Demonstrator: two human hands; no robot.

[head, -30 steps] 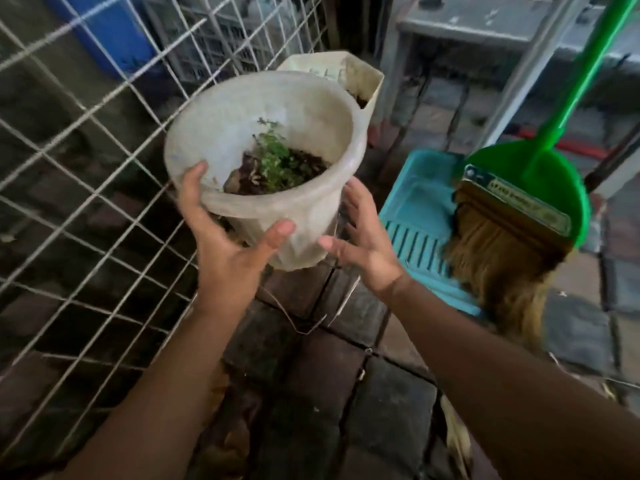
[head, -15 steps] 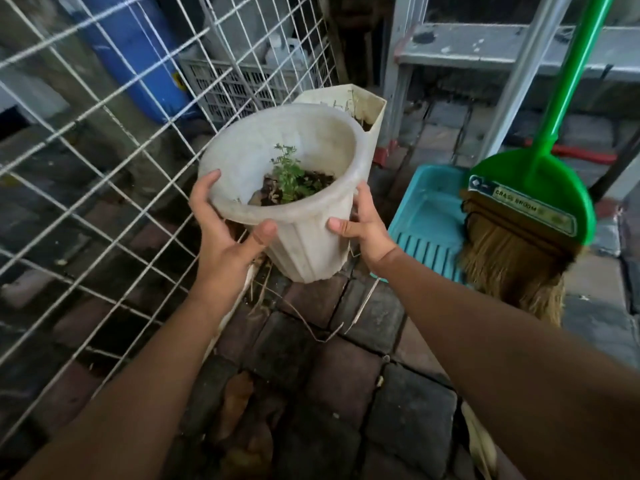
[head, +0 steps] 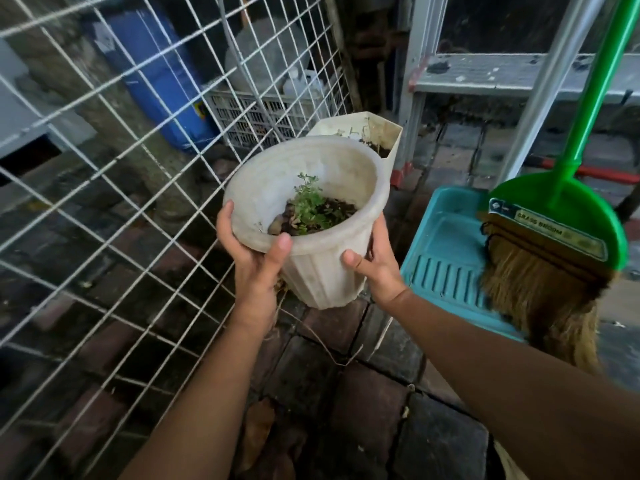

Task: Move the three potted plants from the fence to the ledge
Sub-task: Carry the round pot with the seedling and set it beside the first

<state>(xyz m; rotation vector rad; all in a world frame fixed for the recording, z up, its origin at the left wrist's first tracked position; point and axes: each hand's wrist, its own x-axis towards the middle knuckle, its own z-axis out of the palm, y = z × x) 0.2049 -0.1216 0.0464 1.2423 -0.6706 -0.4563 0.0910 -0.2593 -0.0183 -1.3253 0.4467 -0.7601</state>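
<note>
A round white plastic pot [head: 322, 275] with dark soil and a small green seedling [head: 310, 206] is held up between both hands, above the brick paving. My left hand [head: 254, 258] grips its rim and left side, thumb over the front. My right hand [head: 375, 268] presses its right side, thumb on the front. Right behind it a second white pot [head: 375, 131], angular, stands against the white wire fence [head: 114, 188] on the left.
A teal dustpan [head: 446, 258] and a green-handled grass broom [head: 554, 237] stand at the right, close to my right hand. Beyond the fence are a blue drum [head: 159, 74] and a white crate [head: 263, 112]. A grey metal frame [head: 512, 74] crosses the back.
Both hands have closed onto the round pot: the right hand moved in from just apart to press its side. The view has lifted and pulled back, showing more beyond the fence.
</note>
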